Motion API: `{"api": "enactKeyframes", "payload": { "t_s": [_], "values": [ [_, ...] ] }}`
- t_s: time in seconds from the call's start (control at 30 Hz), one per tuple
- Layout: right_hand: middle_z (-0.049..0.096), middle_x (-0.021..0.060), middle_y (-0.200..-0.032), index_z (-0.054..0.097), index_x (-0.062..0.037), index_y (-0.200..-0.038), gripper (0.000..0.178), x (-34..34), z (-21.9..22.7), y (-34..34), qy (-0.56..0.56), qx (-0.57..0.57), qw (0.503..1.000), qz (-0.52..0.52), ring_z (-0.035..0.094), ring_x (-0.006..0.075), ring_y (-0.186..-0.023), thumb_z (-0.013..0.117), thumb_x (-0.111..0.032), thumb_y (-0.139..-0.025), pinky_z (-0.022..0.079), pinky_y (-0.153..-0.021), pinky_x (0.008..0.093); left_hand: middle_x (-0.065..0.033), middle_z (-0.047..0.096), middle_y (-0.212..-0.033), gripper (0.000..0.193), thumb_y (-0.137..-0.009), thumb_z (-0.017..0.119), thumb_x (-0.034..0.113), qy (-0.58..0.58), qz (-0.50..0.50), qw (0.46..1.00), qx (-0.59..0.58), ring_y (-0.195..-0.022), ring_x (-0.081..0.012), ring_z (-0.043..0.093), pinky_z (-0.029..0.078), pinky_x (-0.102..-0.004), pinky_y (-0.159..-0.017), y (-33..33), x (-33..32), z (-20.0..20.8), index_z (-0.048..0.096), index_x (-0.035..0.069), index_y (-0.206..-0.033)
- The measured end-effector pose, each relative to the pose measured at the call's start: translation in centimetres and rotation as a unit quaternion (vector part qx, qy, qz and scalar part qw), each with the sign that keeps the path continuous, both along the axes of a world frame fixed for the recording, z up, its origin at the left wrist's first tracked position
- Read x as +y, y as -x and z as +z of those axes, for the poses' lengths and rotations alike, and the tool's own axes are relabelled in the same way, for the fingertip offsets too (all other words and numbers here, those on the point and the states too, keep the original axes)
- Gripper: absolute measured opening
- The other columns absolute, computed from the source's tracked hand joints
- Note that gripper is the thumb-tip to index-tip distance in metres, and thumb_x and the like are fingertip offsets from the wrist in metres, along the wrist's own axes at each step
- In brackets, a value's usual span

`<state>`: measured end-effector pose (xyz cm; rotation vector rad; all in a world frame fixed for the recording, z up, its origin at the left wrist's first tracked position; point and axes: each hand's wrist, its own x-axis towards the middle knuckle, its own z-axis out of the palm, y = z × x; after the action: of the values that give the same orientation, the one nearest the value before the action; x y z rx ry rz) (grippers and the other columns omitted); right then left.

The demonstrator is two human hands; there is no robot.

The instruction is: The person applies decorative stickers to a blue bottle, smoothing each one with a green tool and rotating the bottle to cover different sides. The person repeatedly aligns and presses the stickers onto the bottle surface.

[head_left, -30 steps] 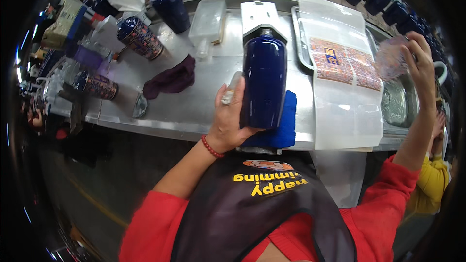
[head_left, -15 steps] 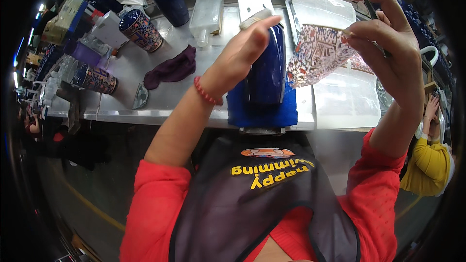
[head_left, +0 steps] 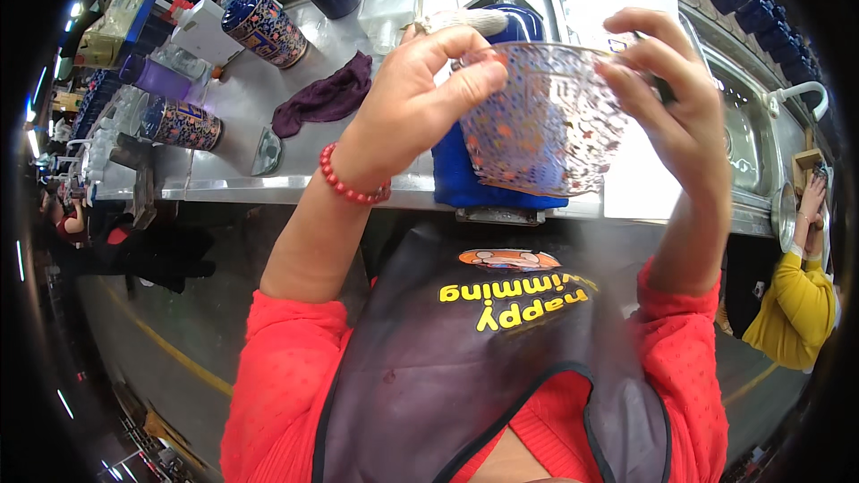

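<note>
A thin, see-through patterned decal sheet [head_left: 546,125] hangs stretched between my hands. My left hand [head_left: 416,98] pinches its upper left corner between thumb and fingers. A pale-bristled brush [head_left: 470,21] juts out above that same hand. At the sheet's upper right corner, the thumb and a finger of my right hand [head_left: 676,112] are closed on the edge. Something dark shows behind the right fingers, too hidden to name. Behind the sheet a glossy dark blue bottle [head_left: 512,16] is partly covered. A bright blue cloth [head_left: 461,183] lies under the sheet at the bench edge.
White backing paper [head_left: 644,183] lies right of the cloth. On the left are a purple cloth [head_left: 322,97], a patterned bottle [head_left: 264,29], another patterned bottle [head_left: 183,123] lying tilted and a clear block [head_left: 392,0]. A sink [head_left: 738,139] is at the right; a person in yellow [head_left: 792,313] works beyond.
My left hand has come from the blue bottle onto the sheet's other corner. The right hand has moved left and slightly down, and the sheet now spreads in front of the bottle.
</note>
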<state>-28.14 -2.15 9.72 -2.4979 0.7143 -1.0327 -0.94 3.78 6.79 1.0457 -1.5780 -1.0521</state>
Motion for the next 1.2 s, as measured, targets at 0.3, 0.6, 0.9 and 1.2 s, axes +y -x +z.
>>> {"api": "enactKeyframes", "payload": {
  "t_s": [0.3, 0.6, 0.9, 1.2],
  "values": [
    [0.064, 0.0082, -0.117, 0.067, -0.0011, -0.089, 0.025, -5.4, -8.2, -3.2, -0.102, -0.022, 0.993, -0.048, 0.065, 0.0134, -0.088, 0.07, -0.023, -0.099, 0.052, -0.075, 0.0276, 0.0017, 0.067, -0.095, 0.019, -0.1, 0.066, 0.018, -0.057, 0.069, 0.996, 0.017, -0.088, -0.0046, 0.058, 0.047, -0.0216, -0.078, -1.9, -3.9, -5.5, 0.069, 0.0, -0.107],
    [0.062, 0.0074, -0.115, 0.069, -0.0015, -0.092, 0.019, -6.6, -8.4, -4.3, -0.182, -0.051, 0.98, -0.067, 0.06, 0.0145, -0.097, 0.073, -0.019, -0.096, 0.051, -0.077, 0.0277, 0.0037, 0.064, -0.087, 0.013, -0.099, 0.064, 0.014, -0.08, 0.084, 0.984, 0.133, -0.08, -0.0025, 0.053, 0.043, -0.0219, -0.07, -1.2, -5.6, -6.5, 0.069, 0.002, -0.097],
    [0.057, 0.0068, -0.121, 0.065, -0.0003, -0.09, 0.023, -6.6, -8.2, -4.7, -0.317, -0.115, 0.94, -0.056, 0.057, 0.0087, -0.09, 0.063, -0.019, -0.103, 0.05, -0.068, 0.0218, 0.0017, 0.067, -0.089, 0.015, -0.101, 0.064, 0.017, -0.121, 0.1, 0.972, 0.175, -0.08, -0.0033, 0.055, 0.044, -0.0211, -0.07, -1.2, -6.7, -6.8, 0.068, 0.004, -0.096],
    [0.062, 0.0094, -0.112, 0.066, -0.0008, -0.091, 0.018, -7.3, -9.0, -5.1, -0.311, -0.144, 0.938, -0.055, 0.06, 0.0143, -0.092, 0.066, -0.016, -0.1, 0.051, -0.075, 0.026, 0.0055, 0.062, -0.085, 0.016, -0.101, 0.065, 0.023, -0.095, 0.146, 0.976, 0.128, -0.074, -0.0021, 0.048, 0.038, -0.02, -0.064, -0.7, -7.2, -7.2, 0.067, 0.009, -0.093]
  ]
}}
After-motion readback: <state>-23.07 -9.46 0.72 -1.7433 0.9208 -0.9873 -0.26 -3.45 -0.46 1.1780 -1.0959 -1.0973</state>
